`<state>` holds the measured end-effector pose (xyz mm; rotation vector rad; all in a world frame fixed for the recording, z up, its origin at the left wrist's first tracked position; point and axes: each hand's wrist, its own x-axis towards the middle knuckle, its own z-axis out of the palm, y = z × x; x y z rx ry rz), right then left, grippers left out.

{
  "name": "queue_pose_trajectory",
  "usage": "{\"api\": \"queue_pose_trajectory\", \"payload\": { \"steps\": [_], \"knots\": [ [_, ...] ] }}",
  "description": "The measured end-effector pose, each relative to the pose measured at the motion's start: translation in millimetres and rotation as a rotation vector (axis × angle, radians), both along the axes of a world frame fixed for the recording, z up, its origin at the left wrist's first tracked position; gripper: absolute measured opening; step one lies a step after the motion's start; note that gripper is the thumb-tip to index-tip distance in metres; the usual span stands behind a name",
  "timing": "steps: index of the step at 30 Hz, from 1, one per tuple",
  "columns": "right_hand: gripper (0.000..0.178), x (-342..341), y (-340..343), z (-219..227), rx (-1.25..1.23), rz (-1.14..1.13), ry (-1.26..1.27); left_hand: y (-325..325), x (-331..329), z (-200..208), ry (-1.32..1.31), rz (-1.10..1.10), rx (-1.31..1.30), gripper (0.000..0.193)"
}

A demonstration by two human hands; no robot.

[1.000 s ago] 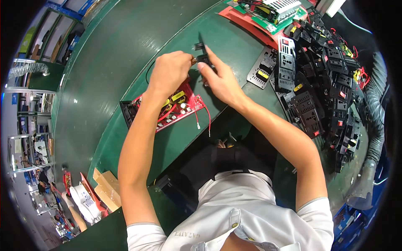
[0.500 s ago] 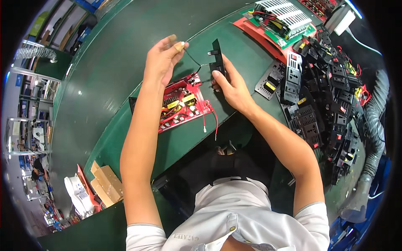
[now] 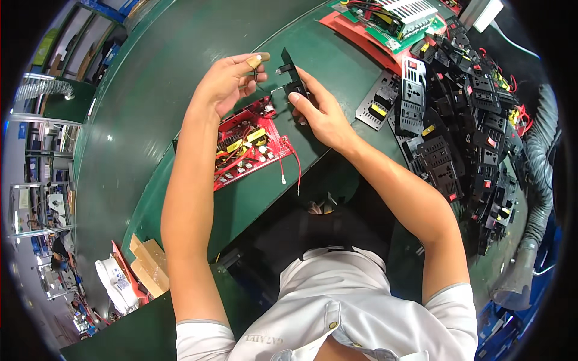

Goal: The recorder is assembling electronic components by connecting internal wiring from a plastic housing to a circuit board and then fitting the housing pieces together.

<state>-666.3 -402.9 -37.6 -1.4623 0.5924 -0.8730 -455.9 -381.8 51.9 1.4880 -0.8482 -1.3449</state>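
Note:
My right hand (image 3: 320, 114) grips a black panel (image 3: 294, 75), held on edge above the green bench, with the thumb on its near face. My left hand (image 3: 227, 83), with yellowish covers on its fingertips, is closed in a pinch on a thin black wire (image 3: 257, 77). A pale wire end (image 3: 277, 89) shows beside the panel; whether it touches is too small to tell. Below both hands lies a red circuit board (image 3: 265, 127) with yellow-wrapped parts, partly hidden by my left forearm. Red wires (image 3: 297, 165) with metal ends hang off its right side.
Many black socket panels (image 3: 442, 168) are heaped on the right. Behind them sits a green board with a slotted metal cover (image 3: 409, 13), beside red casing pieces (image 3: 355, 39). A grey flexible duct (image 3: 545, 162) stands far right. At lower left are an open cardboard box (image 3: 150, 265) and a white roll (image 3: 114, 280).
My left fingers have curled and come nearer the panel, and the wire between them now bends more. The bench and both hands sit farther left in view.

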Motion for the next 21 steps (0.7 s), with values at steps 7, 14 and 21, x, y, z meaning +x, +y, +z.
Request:
{"api": "queue_pose_trajectory", "payload": {
  "steps": [7, 14, 21],
  "knots": [
    [0.061, 0, 0, -4, -0.022, -0.014, -0.017, -5, -1, 1, 0.064, 0.067, 0.005, 0.029],
    [0.055, -5, -1, 7, 0.083, 0.084, -0.031, 0, 5, -3, -0.286, -0.164, 0.098, 0.024],
    [0.063, -6, -2, 12, 0.179, 0.13, -0.075, 7, 3, -11, -0.298, -0.248, 0.014, 0.023]
  ]
}}
